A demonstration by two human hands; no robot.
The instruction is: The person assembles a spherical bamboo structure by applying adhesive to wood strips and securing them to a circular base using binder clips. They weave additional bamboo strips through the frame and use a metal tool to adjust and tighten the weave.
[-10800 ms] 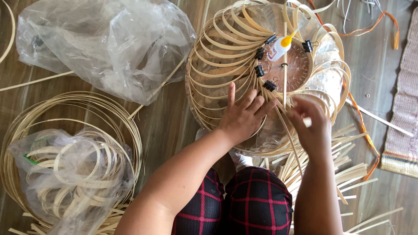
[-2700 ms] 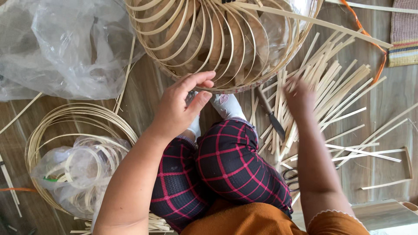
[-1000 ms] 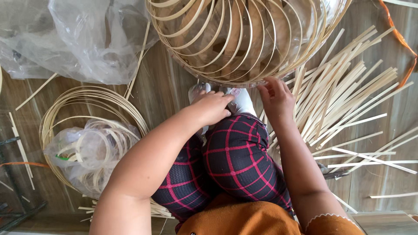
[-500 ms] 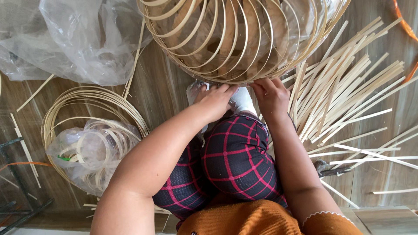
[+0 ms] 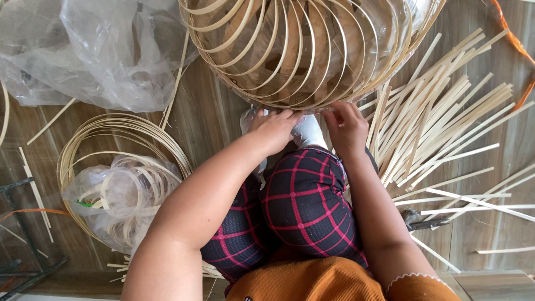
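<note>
1. The left hand rests against the lower rim of the bamboo frame. Its fingers are curled together and touch the rim's bottom edge, but I cannot tell whether they pinch a strip or only press on it.
2. The right hand sits just beside the left one at the same rim. Its fingertips are drawn together at the rim, though what they clamp, if anything, is hidden.
3. The bamboo frame is a round cage of thin curved hoops. It fills the top middle of the view, tilted with its open ribs facing the camera, and its lowest edge meets both hands.
4. Directly under the hands are the person's knees in dark trousers with a red check. A white sock shows between the two hands.
5. To the right of the right hand, a loose pile of flat bamboo strips fans out across the wooden floor, near the frame's rim.
6. To the left of the left arm lies a coil of bamboo hoops. A small clear plastic bag holding more hoops sits inside it.
7. At the top left, well apart from the hands, is a large crumpled sheet of clear plastic.
8. An orange cord curves along the far right edge.
</note>
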